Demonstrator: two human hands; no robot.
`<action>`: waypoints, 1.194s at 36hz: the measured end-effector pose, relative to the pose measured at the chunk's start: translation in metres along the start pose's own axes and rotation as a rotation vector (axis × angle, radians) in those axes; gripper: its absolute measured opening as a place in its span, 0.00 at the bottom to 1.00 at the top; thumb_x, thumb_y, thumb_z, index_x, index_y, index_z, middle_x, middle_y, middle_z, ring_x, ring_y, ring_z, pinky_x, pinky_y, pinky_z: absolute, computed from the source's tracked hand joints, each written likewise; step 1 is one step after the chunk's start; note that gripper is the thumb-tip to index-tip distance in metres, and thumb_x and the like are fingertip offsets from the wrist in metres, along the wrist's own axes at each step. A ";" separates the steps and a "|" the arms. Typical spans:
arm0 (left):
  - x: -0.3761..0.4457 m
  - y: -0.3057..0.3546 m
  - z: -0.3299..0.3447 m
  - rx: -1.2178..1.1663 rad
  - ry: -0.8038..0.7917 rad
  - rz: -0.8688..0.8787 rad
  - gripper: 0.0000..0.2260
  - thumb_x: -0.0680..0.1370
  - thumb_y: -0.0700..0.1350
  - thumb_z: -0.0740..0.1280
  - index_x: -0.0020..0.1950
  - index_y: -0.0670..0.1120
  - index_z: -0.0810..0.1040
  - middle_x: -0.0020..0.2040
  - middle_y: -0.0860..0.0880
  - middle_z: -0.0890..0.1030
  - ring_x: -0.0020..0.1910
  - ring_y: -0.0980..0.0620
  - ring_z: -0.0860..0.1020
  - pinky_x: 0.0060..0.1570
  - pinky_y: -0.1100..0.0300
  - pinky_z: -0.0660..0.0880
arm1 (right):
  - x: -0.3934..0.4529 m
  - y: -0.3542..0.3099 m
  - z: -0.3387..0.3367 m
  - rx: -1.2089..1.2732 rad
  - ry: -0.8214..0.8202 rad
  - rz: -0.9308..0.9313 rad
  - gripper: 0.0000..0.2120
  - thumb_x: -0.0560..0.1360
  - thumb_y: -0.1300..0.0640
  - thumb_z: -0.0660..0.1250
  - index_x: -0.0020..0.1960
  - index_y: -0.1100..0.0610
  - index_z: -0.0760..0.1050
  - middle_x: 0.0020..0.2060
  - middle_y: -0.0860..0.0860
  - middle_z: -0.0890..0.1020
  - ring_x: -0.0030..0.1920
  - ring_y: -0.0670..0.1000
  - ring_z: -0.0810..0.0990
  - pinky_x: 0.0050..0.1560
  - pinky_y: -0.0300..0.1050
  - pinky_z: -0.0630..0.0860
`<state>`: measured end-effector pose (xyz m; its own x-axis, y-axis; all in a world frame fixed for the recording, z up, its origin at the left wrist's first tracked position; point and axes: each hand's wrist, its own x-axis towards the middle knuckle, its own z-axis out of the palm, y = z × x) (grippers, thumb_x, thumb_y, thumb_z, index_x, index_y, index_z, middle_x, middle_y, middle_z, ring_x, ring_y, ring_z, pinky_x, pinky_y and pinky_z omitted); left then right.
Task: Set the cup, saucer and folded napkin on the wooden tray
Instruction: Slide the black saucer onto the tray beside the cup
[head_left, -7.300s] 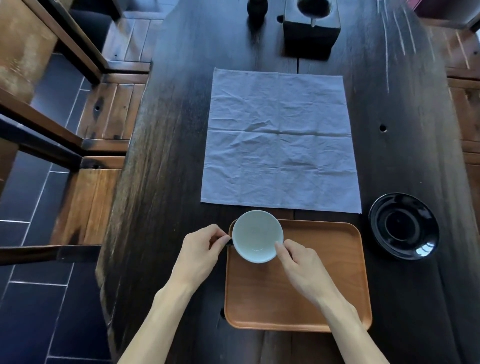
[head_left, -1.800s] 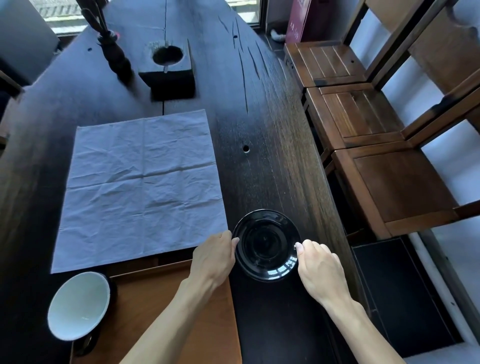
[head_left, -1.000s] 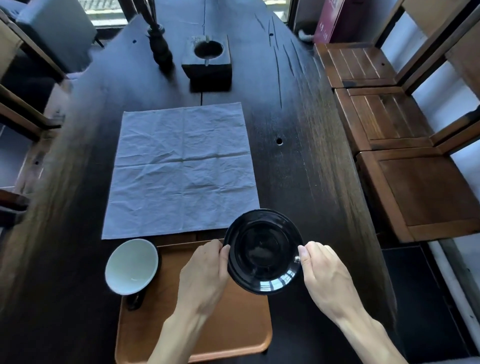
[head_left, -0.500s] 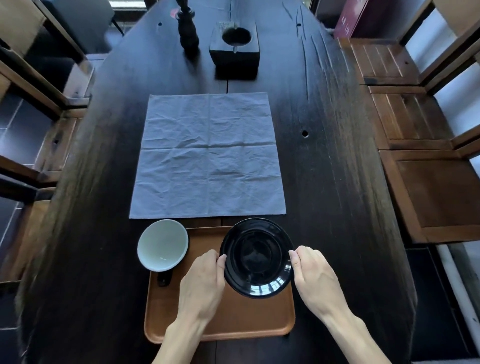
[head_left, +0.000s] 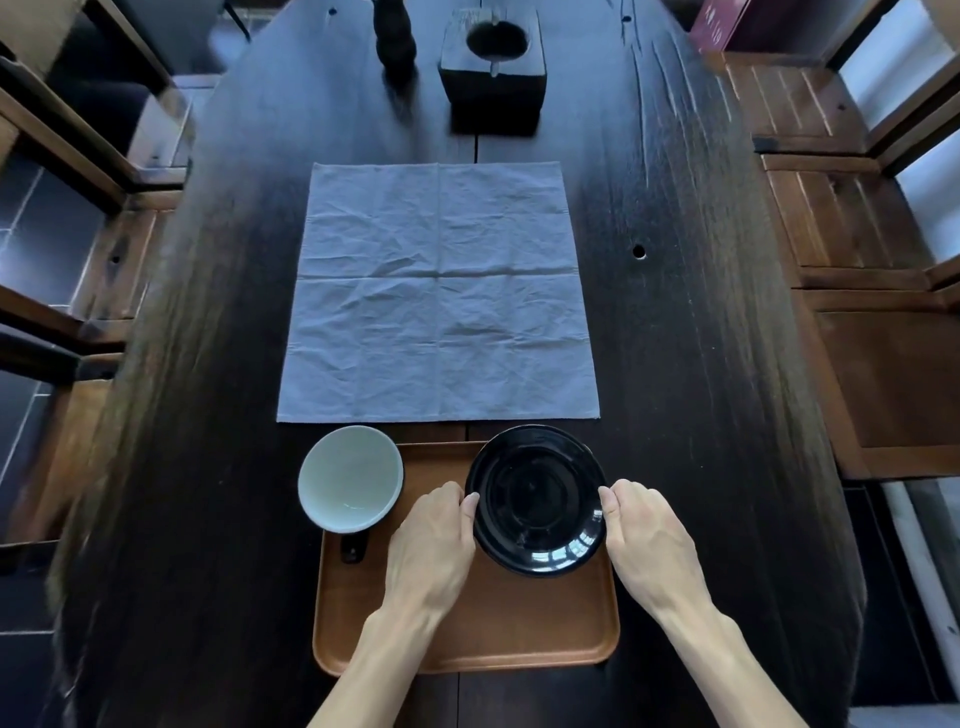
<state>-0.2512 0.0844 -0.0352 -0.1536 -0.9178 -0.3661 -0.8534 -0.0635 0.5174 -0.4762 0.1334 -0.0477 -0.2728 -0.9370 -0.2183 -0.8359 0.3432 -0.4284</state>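
Observation:
The glossy black saucer (head_left: 537, 501) is over the far right part of the wooden tray (head_left: 483, 629). My left hand (head_left: 431, 540) grips its left rim and my right hand (head_left: 649, 540) grips its right rim. I cannot tell whether the saucer rests on the tray or hovers just above it. The cup (head_left: 350, 478), pale inside and dark outside, stands on the tray's far left corner with its handle pointing toward me. The grey-blue napkin (head_left: 439, 296) lies spread flat and unfolded on the table beyond the tray.
The dark wooden table (head_left: 691, 338) runs away from me. At its far end stand a black block with a round hole (head_left: 491, 67) and a dark slender object (head_left: 395, 36). Wooden chairs (head_left: 857, 249) line both sides.
Both hands picked the saucer up from the table right of the tray and carried it left onto the tray area. The cup has stayed on the tray's far left corner.

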 end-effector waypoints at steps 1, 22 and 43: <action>0.001 0.000 0.000 0.001 -0.003 0.002 0.16 0.84 0.54 0.53 0.41 0.47 0.67 0.37 0.51 0.73 0.39 0.48 0.73 0.38 0.48 0.73 | 0.000 0.000 0.001 -0.008 -0.003 0.004 0.18 0.83 0.48 0.51 0.35 0.49 0.56 0.31 0.47 0.69 0.36 0.51 0.70 0.36 0.52 0.73; 0.020 -0.007 -0.006 -0.192 -0.210 -0.074 0.17 0.83 0.53 0.60 0.36 0.49 0.65 0.29 0.52 0.71 0.30 0.52 0.66 0.34 0.54 0.63 | 0.008 0.000 -0.017 -0.057 -0.235 0.112 0.19 0.84 0.47 0.51 0.36 0.52 0.60 0.32 0.49 0.73 0.35 0.50 0.74 0.38 0.46 0.67; 0.036 0.001 -0.011 -0.176 -0.130 -0.022 0.14 0.83 0.50 0.61 0.39 0.46 0.73 0.30 0.52 0.76 0.31 0.53 0.72 0.34 0.55 0.67 | -0.014 -0.011 -0.019 0.053 -0.266 0.269 0.19 0.84 0.47 0.52 0.38 0.55 0.62 0.30 0.49 0.76 0.32 0.50 0.73 0.36 0.47 0.70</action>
<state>-0.2522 0.0464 -0.0392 -0.2083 -0.8578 -0.4699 -0.7590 -0.1612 0.6308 -0.4724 0.1413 -0.0237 -0.3406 -0.7655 -0.5459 -0.7236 0.5842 -0.3676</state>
